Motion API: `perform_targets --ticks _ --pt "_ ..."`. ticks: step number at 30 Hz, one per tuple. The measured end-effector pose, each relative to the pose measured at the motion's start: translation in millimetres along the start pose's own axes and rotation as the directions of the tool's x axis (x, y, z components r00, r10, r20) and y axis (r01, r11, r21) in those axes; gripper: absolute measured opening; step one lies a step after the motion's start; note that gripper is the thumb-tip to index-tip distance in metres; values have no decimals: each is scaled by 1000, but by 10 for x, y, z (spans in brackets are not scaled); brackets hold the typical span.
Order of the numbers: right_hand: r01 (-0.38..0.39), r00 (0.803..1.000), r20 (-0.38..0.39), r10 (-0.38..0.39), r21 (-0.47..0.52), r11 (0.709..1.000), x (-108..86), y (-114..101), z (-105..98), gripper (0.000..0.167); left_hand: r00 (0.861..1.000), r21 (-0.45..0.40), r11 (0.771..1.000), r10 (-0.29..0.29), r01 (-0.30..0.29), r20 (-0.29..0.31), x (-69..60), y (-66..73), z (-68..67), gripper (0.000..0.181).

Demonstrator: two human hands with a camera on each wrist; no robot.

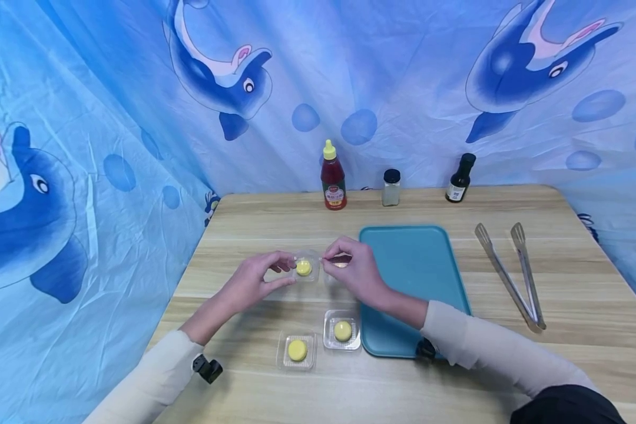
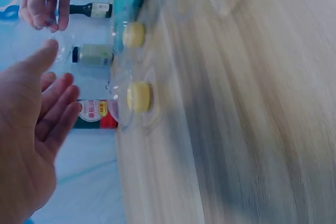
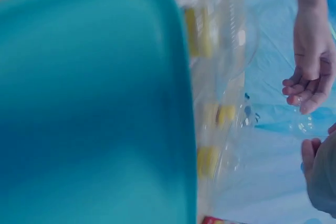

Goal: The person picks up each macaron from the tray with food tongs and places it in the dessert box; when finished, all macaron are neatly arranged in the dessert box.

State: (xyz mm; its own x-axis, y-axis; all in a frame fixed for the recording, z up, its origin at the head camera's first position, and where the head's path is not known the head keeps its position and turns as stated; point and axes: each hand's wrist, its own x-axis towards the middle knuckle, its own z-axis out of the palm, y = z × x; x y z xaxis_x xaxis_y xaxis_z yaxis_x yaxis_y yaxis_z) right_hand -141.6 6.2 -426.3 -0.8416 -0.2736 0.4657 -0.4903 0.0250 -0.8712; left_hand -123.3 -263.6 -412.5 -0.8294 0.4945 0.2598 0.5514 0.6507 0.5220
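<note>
A clear plastic box lid (image 2: 64,51) is raised above the table between my hands, its outline faint. My right hand (image 1: 356,268) pinches its edge between thumb and fingertips. On the other side, my left hand (image 1: 262,275) holds it with thumb and bent fingers set apart. Behind the hands in the head view, one yellow round cake (image 1: 304,268) shows through clear plastic, and another yellow cake (image 1: 341,265) is partly covered by the right hand. Nearer me stand two clear boxes, one with a yellow cake (image 1: 297,350), the other with a yellow cake (image 1: 343,331).
A teal tray (image 1: 413,253) lies right of the boxes, under the right forearm. Metal tongs (image 1: 520,288) lie spread at the far right. Along the back stand a red sauce bottle (image 1: 334,184), a black-capped jar (image 1: 391,188) and a dark bottle (image 1: 460,179).
</note>
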Motion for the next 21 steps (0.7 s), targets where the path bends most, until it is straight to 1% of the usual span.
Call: perform_targets --ticks 1,3,5,7,10,12,14,16,18,21 --pt "74 997 6 -73 -28 997 -8 12 -6 18 999 -43 998 -36 37 18 -1 0 -2 43" --pt "207 978 19 -206 -83 975 -19 47 -15 22 994 -138 985 -100 106 50 -2 3 -10 47" --pt "314 950 38 -311 -136 940 -23 71 -22 23 987 -214 965 -142 155 74 -1 12 -25 51" --pt "393 919 60 -389 -175 903 -19 89 -27 24 981 -271 944 -172 191 94 1 23 -43 52" --pt "483 875 91 -475 -204 851 -14 108 -36 25 974 -329 918 -194 223 119 13 47 -69 55" --pt "535 844 111 -524 -214 817 -11 120 -43 25 971 -361 903 -196 232 135 18 55 -77 57" --pt "580 814 132 -565 -226 783 -11 131 -51 25 971 -383 895 -188 231 147 21 57 -84 60" --pt "616 787 156 -597 -241 750 -10 135 -58 25 972 -390 893 -175 224 156 22 57 -88 62" --pt "643 765 181 -618 -260 721 -10 137 -63 25 972 -380 899 -168 218 162 22 65 -96 63" --pt "669 742 211 -636 -284 687 -10 133 -64 25 973 -354 911 -160 210 165 21 80 -108 66"
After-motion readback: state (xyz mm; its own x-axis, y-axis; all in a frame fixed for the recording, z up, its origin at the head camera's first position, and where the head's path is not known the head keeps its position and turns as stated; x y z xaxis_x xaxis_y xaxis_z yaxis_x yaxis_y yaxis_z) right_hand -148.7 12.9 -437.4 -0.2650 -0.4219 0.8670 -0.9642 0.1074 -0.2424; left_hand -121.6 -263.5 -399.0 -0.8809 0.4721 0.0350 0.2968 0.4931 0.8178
